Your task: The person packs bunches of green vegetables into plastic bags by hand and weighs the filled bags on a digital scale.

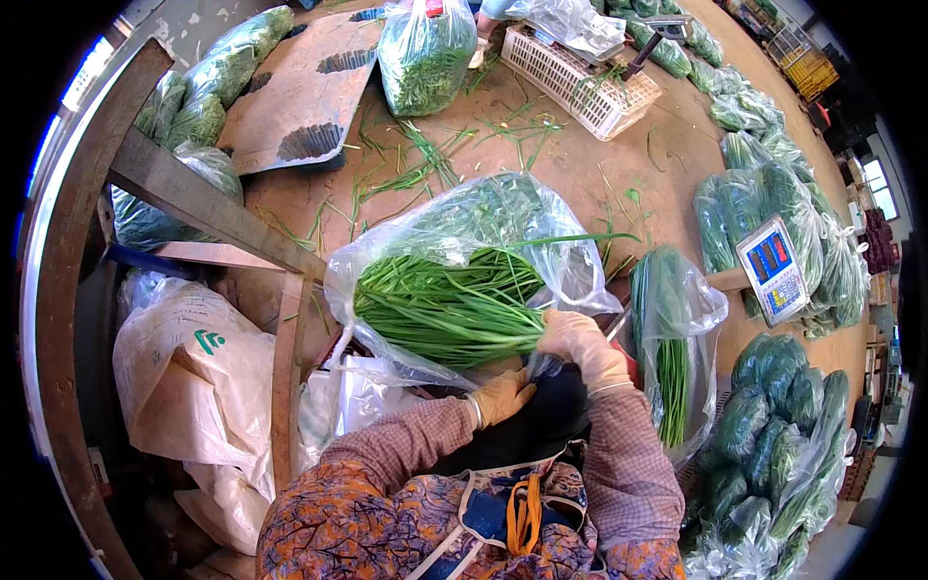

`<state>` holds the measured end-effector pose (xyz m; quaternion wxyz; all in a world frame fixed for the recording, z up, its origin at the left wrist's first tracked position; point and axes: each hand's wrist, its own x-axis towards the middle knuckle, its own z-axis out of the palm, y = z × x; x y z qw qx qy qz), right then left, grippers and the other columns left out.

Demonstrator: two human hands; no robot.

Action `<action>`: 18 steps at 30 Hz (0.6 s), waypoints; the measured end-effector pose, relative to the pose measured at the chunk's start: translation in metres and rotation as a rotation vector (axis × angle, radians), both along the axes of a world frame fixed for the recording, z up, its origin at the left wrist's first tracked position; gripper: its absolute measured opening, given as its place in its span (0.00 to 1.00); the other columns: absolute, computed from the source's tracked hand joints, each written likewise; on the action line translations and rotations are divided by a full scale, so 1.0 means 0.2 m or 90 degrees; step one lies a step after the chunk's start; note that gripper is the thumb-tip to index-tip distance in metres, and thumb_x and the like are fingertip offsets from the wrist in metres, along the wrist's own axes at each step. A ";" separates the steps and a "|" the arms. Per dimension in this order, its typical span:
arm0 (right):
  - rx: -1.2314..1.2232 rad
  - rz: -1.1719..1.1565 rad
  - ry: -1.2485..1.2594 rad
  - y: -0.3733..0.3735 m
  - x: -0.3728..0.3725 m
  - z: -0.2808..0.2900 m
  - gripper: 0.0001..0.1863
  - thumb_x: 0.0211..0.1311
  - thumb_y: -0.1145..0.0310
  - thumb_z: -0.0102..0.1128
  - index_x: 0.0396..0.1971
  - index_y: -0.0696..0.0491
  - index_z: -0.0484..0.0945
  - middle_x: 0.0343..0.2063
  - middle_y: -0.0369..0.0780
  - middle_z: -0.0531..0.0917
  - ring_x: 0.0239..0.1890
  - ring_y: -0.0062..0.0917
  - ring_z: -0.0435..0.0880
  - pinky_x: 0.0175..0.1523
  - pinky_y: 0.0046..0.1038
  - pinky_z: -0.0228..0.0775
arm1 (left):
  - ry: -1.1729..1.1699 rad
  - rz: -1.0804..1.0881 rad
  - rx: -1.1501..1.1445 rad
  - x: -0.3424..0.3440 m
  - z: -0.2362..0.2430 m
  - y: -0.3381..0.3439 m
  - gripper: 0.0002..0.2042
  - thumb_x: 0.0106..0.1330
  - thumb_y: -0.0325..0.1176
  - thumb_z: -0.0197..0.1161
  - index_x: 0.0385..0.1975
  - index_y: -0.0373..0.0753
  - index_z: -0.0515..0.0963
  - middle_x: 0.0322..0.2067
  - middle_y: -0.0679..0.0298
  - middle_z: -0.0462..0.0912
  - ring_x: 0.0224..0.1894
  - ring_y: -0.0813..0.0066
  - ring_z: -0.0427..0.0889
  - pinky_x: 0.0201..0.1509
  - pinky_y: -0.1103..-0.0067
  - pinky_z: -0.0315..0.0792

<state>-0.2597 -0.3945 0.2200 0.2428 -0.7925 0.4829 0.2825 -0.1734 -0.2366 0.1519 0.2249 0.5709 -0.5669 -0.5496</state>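
Observation:
An open clear plastic bag [449,208] lies before me with a bundle of long green leafy stalks [435,300] showing in it. My right hand [575,343], in a pale glove, is closed on the bundle's right end at the bag's mouth. My left hand [498,396], in a yellowish glove, is lower and nearer my body, at the bag's lower edge, its fingers curled on something I cannot make out. A narrower bag of long greens [667,367] lies just right of my right hand.
Bagged greens [754,425] line the right, beside a digital scale [773,269]. Metal frame [213,213] and sacks [193,367] are left. Behind are a holed board [280,87], a full bag [425,68], a white crate [570,82] and another person's sleeve [493,12].

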 end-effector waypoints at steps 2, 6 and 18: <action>-0.079 0.090 0.075 0.09 0.08 -0.01 0.21 0.38 0.58 0.59 0.34 0.54 0.79 0.34 0.46 0.81 0.40 0.33 0.81 0.44 0.33 0.71 | -0.012 -0.008 -0.044 0.00 -0.07 0.01 0.18 0.64 0.40 0.47 0.52 0.42 0.66 0.43 0.42 0.71 0.46 0.44 0.70 0.51 0.66 0.65; -0.330 0.158 0.060 0.20 0.07 -0.30 0.05 0.45 0.69 0.56 0.23 0.50 0.80 0.25 0.37 0.82 0.31 0.30 0.81 0.35 0.36 0.69 | -0.016 -0.036 -0.010 -0.01 -0.01 0.00 0.17 0.64 0.39 0.46 0.51 0.42 0.66 0.42 0.43 0.72 0.45 0.44 0.70 0.49 0.65 0.66; -0.140 -0.022 -0.260 0.07 0.09 0.12 0.15 0.48 0.63 0.60 0.32 0.57 0.72 0.32 0.52 0.78 0.35 0.45 0.77 0.38 0.38 0.69 | 0.039 -0.019 -0.082 0.04 0.04 0.02 0.17 0.64 0.39 0.46 0.50 0.39 0.68 0.41 0.44 0.72 0.43 0.46 0.70 0.48 0.64 0.64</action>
